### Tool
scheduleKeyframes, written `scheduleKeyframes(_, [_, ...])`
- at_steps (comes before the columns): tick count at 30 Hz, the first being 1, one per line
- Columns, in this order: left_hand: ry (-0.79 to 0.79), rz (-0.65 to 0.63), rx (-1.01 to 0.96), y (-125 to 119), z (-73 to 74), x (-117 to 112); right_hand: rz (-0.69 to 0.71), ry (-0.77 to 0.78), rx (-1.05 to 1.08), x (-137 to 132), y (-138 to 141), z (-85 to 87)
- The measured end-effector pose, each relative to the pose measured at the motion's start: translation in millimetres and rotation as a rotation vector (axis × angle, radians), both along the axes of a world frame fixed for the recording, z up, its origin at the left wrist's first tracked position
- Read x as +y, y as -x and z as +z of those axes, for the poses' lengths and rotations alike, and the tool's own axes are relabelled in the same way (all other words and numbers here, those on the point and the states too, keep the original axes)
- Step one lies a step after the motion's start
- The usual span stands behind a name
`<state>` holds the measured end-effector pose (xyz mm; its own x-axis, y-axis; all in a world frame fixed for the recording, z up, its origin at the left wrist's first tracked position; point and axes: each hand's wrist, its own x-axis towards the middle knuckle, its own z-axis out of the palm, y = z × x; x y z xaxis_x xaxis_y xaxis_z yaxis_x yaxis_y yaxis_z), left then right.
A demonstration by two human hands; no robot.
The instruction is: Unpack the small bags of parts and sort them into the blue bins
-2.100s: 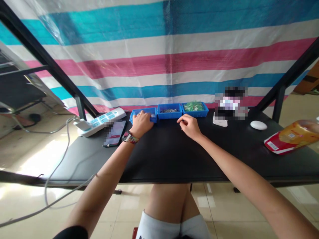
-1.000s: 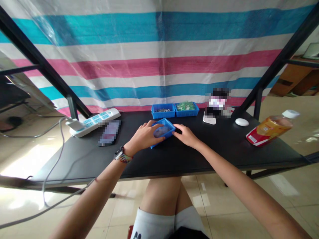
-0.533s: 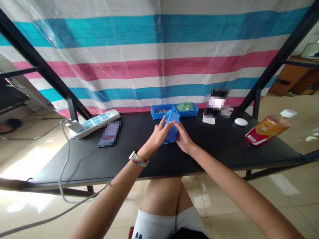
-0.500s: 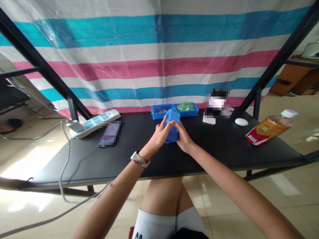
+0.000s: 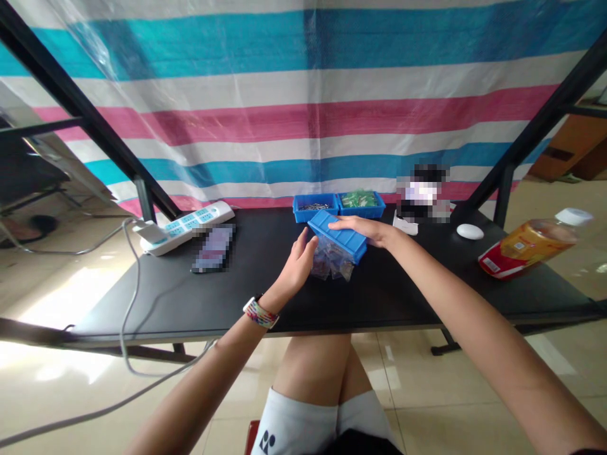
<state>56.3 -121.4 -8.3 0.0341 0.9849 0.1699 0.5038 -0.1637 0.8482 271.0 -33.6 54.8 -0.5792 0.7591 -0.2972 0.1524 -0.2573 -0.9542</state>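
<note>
My right hand (image 5: 374,231) grips a small blue plastic bin (image 5: 337,236), its fingers over the bin's bottom, which faces up. The bin is tilted on its side above the table. Below it several small clear plastic bags (image 5: 331,264) show in a heap on the black table; what they contain is too small to make out. To the left of the bags, my left hand (image 5: 294,264) is open, thumb and fingers apart, close to the bin's left end and the bags. A patterned band circles the left wrist.
Behind stand two blue bins: one with small metal pieces (image 5: 302,218), one with green-and-clear pieces (image 5: 358,199). On the left lie a power strip (image 5: 215,215) with a grey cable and a phone (image 5: 215,248). To the right are a white oval object (image 5: 470,232) and a drink bottle (image 5: 526,246).
The blue bin has gone from between both hands to my right hand alone, turned bottom up. The clear bags now show beneath it. My left hand has come off the bin.
</note>
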Motion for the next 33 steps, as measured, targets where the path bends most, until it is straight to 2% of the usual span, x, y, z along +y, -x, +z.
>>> scheduleKeyframes(3, [0.007, -0.021, 0.046, 1, -2.6, -7, 0.063, -0.010, -0.059, 7, -5, 6.8])
scheduleKeyframes(10, [-0.053, -0.171, 0.445, -9, 2.4, -30, 0.047, -0.122, -0.147, 25, -21, 13.6])
scheduleKeyframes(13, [-0.116, -0.223, 0.572, -17, 6.5, -32, 0.020, -0.171, -0.168, 28, -26, 13.9])
scheduleKeyframes(16, [-0.162, -0.265, 0.659, -24, 8.3, -29, 0.001, -0.149, -0.206, 24, -27, 13.8])
scheduleKeyframes(20, [-0.211, -0.251, 0.697, -32, 8.0, -30, 0.051, -0.107, -0.130, 15, -22, 8.8])
scheduleKeyframes(26, [-0.198, -0.221, 0.738, -33, 10.3, -42, 0.082, -0.140, -0.098, 11, -7, -3.0])
scheduleKeyframes(29, [-0.181, -0.216, 0.735, -31, 8.1, -46, 0.087, -0.170, -0.093, 12, -6, 0.2])
scheduleKeyframes(33, [-0.194, -0.204, 0.721, -31, 3.8, -47, 0.047, -0.222, -0.085, 15, -14, 14.8])
